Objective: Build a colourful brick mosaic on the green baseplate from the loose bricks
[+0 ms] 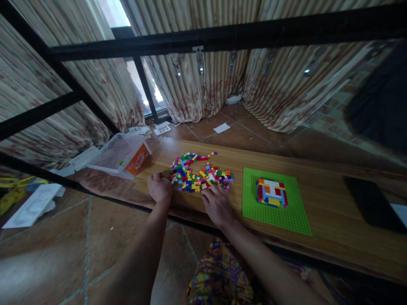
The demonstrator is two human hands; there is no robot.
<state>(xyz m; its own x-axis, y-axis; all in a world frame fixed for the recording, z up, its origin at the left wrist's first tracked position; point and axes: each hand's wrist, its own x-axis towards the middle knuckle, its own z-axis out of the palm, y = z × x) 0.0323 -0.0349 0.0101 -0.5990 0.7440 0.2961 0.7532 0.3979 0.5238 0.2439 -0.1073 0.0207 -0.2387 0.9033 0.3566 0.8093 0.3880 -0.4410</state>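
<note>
A loose pile of small toy building bricks (190,185) in many colours lies on the wooden bench. At its left edge rests my left hand (160,187), fingers curled in; whatever they may hold is hidden. My right hand (217,205) is at the pile's front right edge, its fingers stretched forward onto the bricks and slightly apart. To the right of that hand lies a green studded baseplate (251,209). On the plate sits a block built of bricks (271,192), with white, red, orange, yellow and blue parts.
A clear plastic box (111,154) with an orange label stands left of the pile at the bench's end. Toward the right end of the bench (324,203) lies a dark flat panel (373,203). A black metal frame (222,38) crosses in front of curtains. Papers (221,128) lie on the tiled floor.
</note>
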